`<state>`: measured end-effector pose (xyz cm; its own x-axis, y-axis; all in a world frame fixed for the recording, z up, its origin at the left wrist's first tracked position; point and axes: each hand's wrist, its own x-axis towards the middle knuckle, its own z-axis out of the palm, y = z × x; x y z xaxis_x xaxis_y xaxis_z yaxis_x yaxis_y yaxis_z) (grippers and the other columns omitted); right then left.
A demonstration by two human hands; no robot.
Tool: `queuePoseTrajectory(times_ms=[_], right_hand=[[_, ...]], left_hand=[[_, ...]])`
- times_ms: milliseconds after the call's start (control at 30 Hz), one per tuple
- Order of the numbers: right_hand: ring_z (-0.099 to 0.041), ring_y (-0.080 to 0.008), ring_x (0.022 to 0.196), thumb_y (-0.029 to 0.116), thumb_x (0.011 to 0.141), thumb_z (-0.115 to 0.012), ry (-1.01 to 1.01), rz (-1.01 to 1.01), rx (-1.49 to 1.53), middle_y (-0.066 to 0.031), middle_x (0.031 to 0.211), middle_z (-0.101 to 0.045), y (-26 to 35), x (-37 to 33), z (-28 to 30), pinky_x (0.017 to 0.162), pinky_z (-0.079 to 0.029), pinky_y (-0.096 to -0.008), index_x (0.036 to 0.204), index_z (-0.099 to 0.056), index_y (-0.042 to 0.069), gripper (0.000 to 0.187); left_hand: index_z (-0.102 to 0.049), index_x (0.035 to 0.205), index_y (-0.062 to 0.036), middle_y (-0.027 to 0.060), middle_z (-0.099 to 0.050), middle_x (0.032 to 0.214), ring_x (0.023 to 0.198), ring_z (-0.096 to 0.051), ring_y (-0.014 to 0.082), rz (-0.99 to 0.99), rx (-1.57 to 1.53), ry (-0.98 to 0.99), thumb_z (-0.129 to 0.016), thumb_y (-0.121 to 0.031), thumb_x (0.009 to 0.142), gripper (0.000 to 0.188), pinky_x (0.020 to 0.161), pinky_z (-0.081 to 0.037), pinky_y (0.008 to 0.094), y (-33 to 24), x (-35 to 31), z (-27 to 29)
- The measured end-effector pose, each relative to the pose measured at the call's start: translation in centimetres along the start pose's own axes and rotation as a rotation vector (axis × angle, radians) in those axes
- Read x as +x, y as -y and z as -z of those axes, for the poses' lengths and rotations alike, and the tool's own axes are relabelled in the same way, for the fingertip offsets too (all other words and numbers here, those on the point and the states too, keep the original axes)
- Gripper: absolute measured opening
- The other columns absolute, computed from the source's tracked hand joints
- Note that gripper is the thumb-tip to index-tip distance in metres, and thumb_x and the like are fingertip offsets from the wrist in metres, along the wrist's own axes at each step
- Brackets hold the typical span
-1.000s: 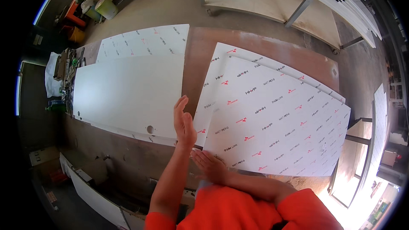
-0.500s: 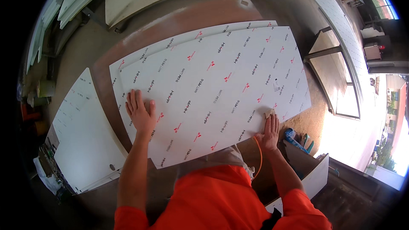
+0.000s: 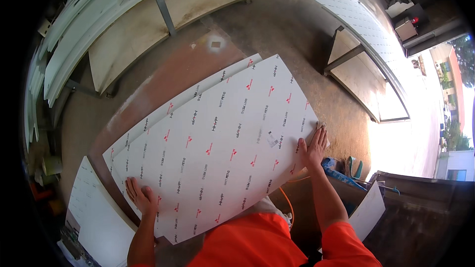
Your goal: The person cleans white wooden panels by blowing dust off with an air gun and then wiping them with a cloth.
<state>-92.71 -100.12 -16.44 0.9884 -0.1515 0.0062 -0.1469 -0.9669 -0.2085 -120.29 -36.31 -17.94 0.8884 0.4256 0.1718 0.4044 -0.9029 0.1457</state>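
A large white panel (image 3: 208, 153), covered with repeated red and dark print, lies in front of me on top of a similar panel (image 3: 143, 123) whose far edge sticks out. Flat on the near left part of the upper panel rests my left hand (image 3: 142, 196), fingers apart and holding nothing. My right hand (image 3: 313, 149) is at the right edge of the panel, its fingers stretched over a small tan piece (image 3: 320, 124) of cloth or sandpaper, mostly hidden beneath them. A small square-patterned sticker (image 3: 272, 140) is on the panel to the left of that hand.
Another white panel (image 3: 101, 212) lies to my left. Long boards (image 3: 74, 54) are stacked on a rack at the far left. A wheeled bench (image 3: 366, 34) bearing printed panels stands at the far right. An orange hose (image 3: 291, 207) hangs near my waist, beside an open box (image 3: 368, 212).
The view has turned to the right. My right hand has slid with the tan piece from the near edge to the panel's right edge. My left hand stays flat on the panel's left part.
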Motion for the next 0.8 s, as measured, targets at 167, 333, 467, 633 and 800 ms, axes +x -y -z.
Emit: queuePoseTrajectory(times_ms=[167, 333, 467, 633, 800], right_hand=[[-0.016, -0.0414, 0.162, 0.071, 0.097, -0.053, 0.081, 0.302, 0.061, -0.0285, 0.171, -0.024, 9.5, 14.8, -0.7, 0.132, -0.013, -0.0482, 0.162, -0.026, -0.01, 0.108], [-0.017, -0.0399, 0.162, 0.072, 0.097, -0.053, 0.042, 0.371, 0.147, -0.0287, 0.171, -0.025, 20.3, 26.2, -2.4, 0.132, -0.012, -0.0462, 0.161, -0.027, -0.011, 0.107], [-0.016, -0.0398, 0.162, 0.076, 0.096, -0.051, 0.118, 0.744, 0.134, -0.0292, 0.171, -0.024, 29.1, 14.0, -5.0, 0.132, -0.012, -0.0489, 0.161, -0.027, -0.012, 0.112], [-0.012, -0.0305, 0.164, 0.069, 0.101, -0.049, 0.966, 1.516, 0.226, -0.0151, 0.176, -0.02, 35.8, -16.2, -2.6, 0.134, -0.008, -0.045, 0.166, -0.03, 0.003, 0.095], [-0.017, -0.0307, 0.163, 0.061, 0.104, -0.049, 0.553, 1.456, 0.084, -0.0129, 0.175, -0.023, 31.1, -13.4, -5.7, 0.133, -0.01, -0.0489, 0.165, -0.034, 0.006, 0.084]], left_hand=[[-0.035, 0.161, -0.0003, 0.0249, -0.03, 0.169, 0.156, -0.026, 0.0484, 0.028, 0.036, 0.038, -0.05, -0.043, 0.105, 0.072, 0.126, -0.019, 0.0622, -0.2, -0.2, 0.6], [-0.036, 0.16, 0.0005, 0.0262, -0.032, 0.167, 0.155, -0.028, 0.0491, 0.042, 0.022, 0.047, -0.048, -0.044, 0.106, 0.071, 0.126, -0.02, 0.0618, -1.2, 0.7, 0.8], [-0.037, 0.159, 0.0015, 0.0271, -0.034, 0.166, 0.154, -0.028, 0.0494, 0.068, 0.023, 0.059, -0.051, -0.038, 0.103, 0.07, 0.126, -0.021, 0.061, -1.3, 0.7, 1.6], [-0.039, 0.156, 0.0022, 0.0265, -0.036, 0.165, 0.154, -0.029, 0.05, 0.106, -0.01, 0.091, -0.053, -0.03, 0.102, 0.065, 0.126, -0.021, 0.0601, -1.8, 1.0, 1.9], [-0.042, 0.155, 0.0017, 0.0249, -0.037, 0.165, 0.153, -0.031, 0.0477, 0.088, -0.017, 0.036, -0.053, -0.026, 0.101, 0.061, 0.126, -0.023, 0.059, -1.9, 0.9, 2.0]])
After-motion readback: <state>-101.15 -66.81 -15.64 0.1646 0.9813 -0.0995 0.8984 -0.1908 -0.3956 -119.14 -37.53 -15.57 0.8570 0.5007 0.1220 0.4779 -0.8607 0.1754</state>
